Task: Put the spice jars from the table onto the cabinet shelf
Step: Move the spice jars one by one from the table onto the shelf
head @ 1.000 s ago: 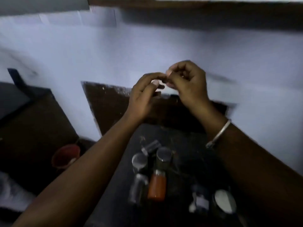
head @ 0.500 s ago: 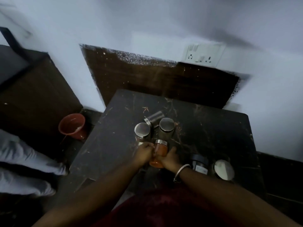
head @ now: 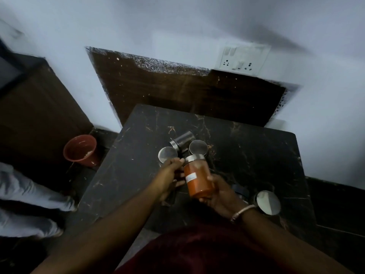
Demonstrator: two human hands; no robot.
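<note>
A: The jar (head: 198,178)?
B: Orange, silver lid, white label, centre frame above the table (head: 246,155). The right hand (head: 221,194) curls its fingers round the base. The left hand (head: 167,175) curls beside it, hold unclear.
A: Surroundings?
B: Dark marbled top, white wall (head: 177,22), red bucket (head: 80,150) at left.

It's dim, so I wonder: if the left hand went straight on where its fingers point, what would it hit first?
Probably the silver-lidded jar just beyond the left hand; its fingers look almost on the lid, though depth is unclear.
</note>
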